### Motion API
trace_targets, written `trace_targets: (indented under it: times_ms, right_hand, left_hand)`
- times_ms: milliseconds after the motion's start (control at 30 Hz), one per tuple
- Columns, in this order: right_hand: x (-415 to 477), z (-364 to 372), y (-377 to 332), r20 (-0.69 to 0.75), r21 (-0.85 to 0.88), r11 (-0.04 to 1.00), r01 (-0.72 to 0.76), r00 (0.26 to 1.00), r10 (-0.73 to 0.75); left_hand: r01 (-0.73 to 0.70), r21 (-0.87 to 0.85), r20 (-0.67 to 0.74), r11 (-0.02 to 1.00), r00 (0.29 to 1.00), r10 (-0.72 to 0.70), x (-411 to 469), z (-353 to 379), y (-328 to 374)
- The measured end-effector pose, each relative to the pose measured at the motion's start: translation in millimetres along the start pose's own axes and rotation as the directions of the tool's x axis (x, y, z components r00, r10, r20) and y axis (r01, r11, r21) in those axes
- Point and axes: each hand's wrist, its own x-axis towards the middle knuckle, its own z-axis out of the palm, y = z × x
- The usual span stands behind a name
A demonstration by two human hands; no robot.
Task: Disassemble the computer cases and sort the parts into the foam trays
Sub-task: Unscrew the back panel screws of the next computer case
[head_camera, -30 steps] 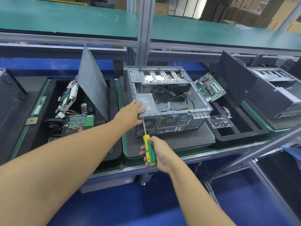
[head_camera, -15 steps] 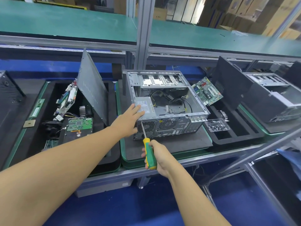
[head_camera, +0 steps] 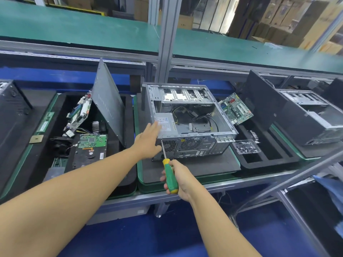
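The opened computer case point(head_camera: 193, 145) is lying on its side on a dark foam pad point(head_camera: 194, 166), just ahead of both hands. The left hand point(head_camera: 148, 140) is resting at its rear corner, fingers straight and fingertips touching the power supply point(head_camera: 165, 125). The right hand point(head_camera: 182, 180) is gripping the green-handled screwdriver point(head_camera: 171, 176), with the tip sitting against the case's rear panel.

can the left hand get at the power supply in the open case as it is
Probably yes. The left hand is at the power supply with straight fingers, and the case is open on top with nothing over that corner. The screwdriver sits lower, against the case's back.
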Motion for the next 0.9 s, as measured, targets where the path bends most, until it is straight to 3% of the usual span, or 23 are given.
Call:
trace_targets:
  times_ms: [33, 100, 133, 167, 233, 267, 333, 467, 667, 767, 833, 900]
  right_hand:
    - [-1, 0, 1, 0.014, 0.012, 1.0, -0.017, 1.0, 0.016]
    - [0, -1, 4, 0.002, 0.024, 1.0, -0.02, 1.0, 0.02]
    - [1, -1, 6, -0.013, 0.021, 1.0, -0.008, 1.0, 0.009]
    - [1, -1, 8, -0.022, 0.015, 1.0, 0.007, 1.0, -0.007]
    - [4, 1, 11, -0.014, 0.01, 0.999, 0.048, 0.999, -0.048]
    - [5, 1, 12, -0.015, 0.008, 0.997, 0.071, 0.997, -0.071]
    - [7, 1, 14, -0.041, -0.014, 0.995, 0.101, 0.994, -0.101]
    - [7, -1, 14, -0.074, -0.079, 0.988, 0.135, 0.987, -0.141]
    - [-5, -17, 16, 0.104, 0.067, 0.996, -0.053, 0.994, 0.046]
    - [-7, -18, 19, 0.07, 0.034, 0.999, 0.015, 0.997, -0.017]
    - [-7, -15, 20, 0.037, -0.019, 0.996, 0.088, 0.995, -0.088]
    - [-5, -11, 22, 0.01, -0.047, 0.992, 0.113, 0.994, -0.113]
  left_hand:
    - [0.05, -0.195, -0.14, 0.98, 0.987, -0.078, -5, 4, 1]
    - [0.152, -0.542, -0.32, 0.826, 0.872, -0.371, -19, 17, 7]
    - [0.217, -0.674, -0.28, 0.706, 0.809, -0.516, -27, 26, 10]
    - [0.283, -0.785, -0.146, 0.551, 0.78, -0.609, -35, 33, 15]
    - [0.424, -0.858, 0.196, 0.29, 0.792, -0.577, -48, 45, 25]
    - [0.469, -0.851, 0.307, 0.237, 0.81, -0.5, -53, 49, 29]
    - [0.475, -0.861, 0.383, 0.18, 0.84, -0.385, -59, 53, 36]
    - [0.427, -0.903, 0.386, 0.048, 0.855, -0.346, -59, 44, 40]
    - [0.435, -0.894, 0.447, -0.107, 0.882, -0.151, -64, 32, 30]
    - [0.469, -0.866, 0.485, -0.172, 0.872, -0.063, -66, 30, 30]
    - [0.533, -0.838, 0.539, -0.114, 0.842, -0.03, -67, 30, 33]
    - [0.556, -0.831, 0.555, 0.032, 0.831, -0.046, -68, 31, 38]
